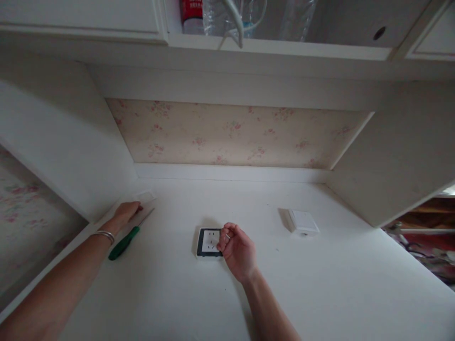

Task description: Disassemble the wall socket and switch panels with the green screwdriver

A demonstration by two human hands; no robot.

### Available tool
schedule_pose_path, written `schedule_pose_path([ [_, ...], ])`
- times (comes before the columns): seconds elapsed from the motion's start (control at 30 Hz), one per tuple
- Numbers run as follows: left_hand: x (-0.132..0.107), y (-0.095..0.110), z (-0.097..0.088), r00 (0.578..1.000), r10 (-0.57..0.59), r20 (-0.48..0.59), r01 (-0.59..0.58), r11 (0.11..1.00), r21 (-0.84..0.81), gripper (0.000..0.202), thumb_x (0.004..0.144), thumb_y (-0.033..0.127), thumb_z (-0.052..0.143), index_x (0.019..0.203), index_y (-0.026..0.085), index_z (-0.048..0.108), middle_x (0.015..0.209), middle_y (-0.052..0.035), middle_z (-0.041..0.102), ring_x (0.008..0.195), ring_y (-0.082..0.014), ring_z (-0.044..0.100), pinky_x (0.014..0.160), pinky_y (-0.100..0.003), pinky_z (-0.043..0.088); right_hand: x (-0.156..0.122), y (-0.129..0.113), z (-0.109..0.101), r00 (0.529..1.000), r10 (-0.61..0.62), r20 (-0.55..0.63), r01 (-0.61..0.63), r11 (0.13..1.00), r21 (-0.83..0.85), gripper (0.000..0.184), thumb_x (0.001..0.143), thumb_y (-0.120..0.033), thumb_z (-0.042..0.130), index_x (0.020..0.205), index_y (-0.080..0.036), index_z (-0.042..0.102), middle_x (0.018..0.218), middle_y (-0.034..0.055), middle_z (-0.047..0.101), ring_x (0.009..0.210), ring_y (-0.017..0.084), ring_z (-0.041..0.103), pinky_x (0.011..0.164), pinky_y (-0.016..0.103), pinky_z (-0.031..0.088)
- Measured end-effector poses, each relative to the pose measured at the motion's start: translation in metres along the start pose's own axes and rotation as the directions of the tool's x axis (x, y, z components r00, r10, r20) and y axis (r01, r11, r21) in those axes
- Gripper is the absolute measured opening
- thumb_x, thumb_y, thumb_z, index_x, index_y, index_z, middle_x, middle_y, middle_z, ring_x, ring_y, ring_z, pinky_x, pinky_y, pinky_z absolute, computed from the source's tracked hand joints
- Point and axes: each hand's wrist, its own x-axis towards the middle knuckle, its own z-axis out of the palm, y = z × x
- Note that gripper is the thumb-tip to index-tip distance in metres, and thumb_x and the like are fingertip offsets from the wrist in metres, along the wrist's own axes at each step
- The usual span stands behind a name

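Note:
A wall socket (210, 242) with a white face and a dark frame lies face up on the white surface. My right hand (239, 248) is beside its right edge, palm up and fingers curled in; whatever they hold is hidden. At the back left, my left hand (127, 211) reaches down next to a thin white frame-like piece (144, 195). Its fingers are bent and partly hidden, so I cannot make out what is in them. A screwdriver (125, 242) with a green handle lies just right of that hand, its shaft pointing toward the back.
A white box-shaped fitting (303, 222) sits on the surface to the right. Side panels (391, 156) stand at left and right. Overhead, a cabinet shelf (284, 47) holds clear plastic bottles and a red can (192, 10); a white cable (234, 21) hangs over its edge.

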Motion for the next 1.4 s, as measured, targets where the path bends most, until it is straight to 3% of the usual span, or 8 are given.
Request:
schedule_pose_path([
  [0.37, -0.055, -0.033, -0.022, 0.943, 0.25, 0.22, -0.33, 0.79, 0.517, 0.053, 0.068, 0.068, 0.048, 0.084, 0.02, 0.064, 0.085, -0.0132, 0.067, 0.082, -0.036, 0.06, 0.068, -0.037, 0.039, 0.004, 0.002, -0.01, 0.968, -0.226, -0.107, 0.173, 0.913, -0.37, 0.022, 0.084, -0.038, 0.055, 0.075, -0.018, 0.059, 0.045, -0.0079, 0.038, 0.036, 0.004, 0.022, 0.035, 0.019, 0.013],
  [0.5, -0.083, -0.051, -0.027, 0.928, 0.257, 0.268, -0.365, 0.768, 0.526, 0.049, 0.07, 0.066, 0.046, 0.084, 0.022, 0.063, 0.08, -0.0105, 0.067, 0.076, -0.0343, 0.061, 0.061, -0.033, 0.037, -0.001, 0.013, -0.011, 0.92, -0.371, -0.128, 0.202, 0.726, -0.657, 0.03, 0.081, -0.039, 0.059, 0.061, -0.018, 0.055, 0.046, -0.0058, 0.039, 0.042, 0.007, 0.029, 0.04, 0.02, 0.021],
  [0.73, -0.148, -0.017, -0.008, 0.941, 0.155, 0.302, -0.083, 0.968, -0.238, 0.041, 0.073, 0.058, 0.055, 0.071, 0.018, 0.062, 0.064, -0.0027, 0.062, 0.063, -0.0213, 0.057, 0.054, -0.026, 0.035, -0.03, 0.044, 0.007, 0.809, -0.238, 0.538, 0.549, -0.019, -0.835, 0.014, 0.08, -0.024, 0.06, 0.092, -0.026, 0.067, 0.077, 0.0042, 0.064, 0.069, 0.018, 0.057, 0.066, 0.033, 0.046],
  [0.97, -0.241, 0.061, 0.041, 0.795, 0.281, 0.538, 0.34, 0.528, -0.778, 0.033, 0.073, 0.046, 0.067, 0.078, 0.014, 0.063, 0.069, -0.0023, 0.062, 0.065, -0.0151, 0.058, 0.059, -0.023, 0.042, -0.029, 0.064, 0.006, 0.626, -0.214, 0.75, 0.662, -0.363, -0.656, 0.053, 0.077, -0.034, 0.064, 0.127, -0.025, 0.048, 0.112, 0.0123, 0.053, 0.092, 0.022, 0.057, 0.076, 0.038, 0.053],
  [1.1, -0.251, 0.072, 0.067, 0.755, 0.343, 0.558, 0.296, 0.581, -0.758, 0.033, 0.075, 0.047, 0.065, 0.079, 0.014, 0.063, 0.069, -0.0012, 0.06, 0.063, -0.0142, 0.055, 0.054, -0.022, 0.039, -0.026, 0.053, -0.007, 0.615, -0.3, 0.729, 0.621, -0.385, -0.683, 0.049, 0.079, -0.024, 0.063, 0.126, -0.025, 0.048, 0.107, 0.0106, 0.051, 0.092, 0.021, 0.056, 0.074, 0.034, 0.053],
  [1.2, -0.239, 0.067, 0.077, 0.779, 0.457, 0.43, 0.024, 0.663, -0.748, 0.039, 0.084, 0.051, 0.052, 0.079, 0.014, 0.064, 0.068, -0.0016, 0.059, 0.065, -0.0149, 0.054, 0.058, -0.024, 0.041, -0.026, 0.038, -0.002, 0.581, -0.495, 0.646, 0.584, -0.299, -0.755, 0.044, 0.079, -0.025, 0.064, 0.121, -0.024, 0.051, 0.103, 0.0096, 0.052, 0.092, 0.021, 0.055, 0.075, 0.036, 0.052],
  [1.33, -0.215, 0.05, 0.084, 0.78, 0.602, 0.169, -0.417, 0.702, -0.577, 0.031, 0.083, 0.046, 0.054, 0.088, 0.017, 0.065, 0.093, -0.0064, 0.06, 0.088, -0.0205, 0.056, 0.074, -0.03, 0.044, -0.017, 0.008, 0.027, 0.465, -0.854, 0.232, 0.57, 0.087, -0.817, 0.015, 0.088, -0.031, 0.049, 0.098, -0.023, 0.054, 0.099, 0.0065, 0.053, 0.095, 0.021, 0.054, 0.083, 0.042, 0.045],
  [1.4, -0.207, 0.04, 0.089, 0.751, 0.637, 0.177, -0.492, 0.717, -0.494, 0.043, 0.076, 0.044, 0.063, 0.112, 0.021, 0.058, 0.117, -0.0094, 0.053, 0.109, -0.0253, 0.049, 0.085, -0.035, 0.044, -0.009, -0.01, 0.043, 0.489, -0.872, 0.011, 0.602, 0.328, -0.728, 0.011, 0.089, -0.031, 0.048, 0.096, -0.024, 0.052, 0.096, 0.0033, 0.054, 0.087, 0.016, 0.057, 0.078, 0.036, 0.047],
])
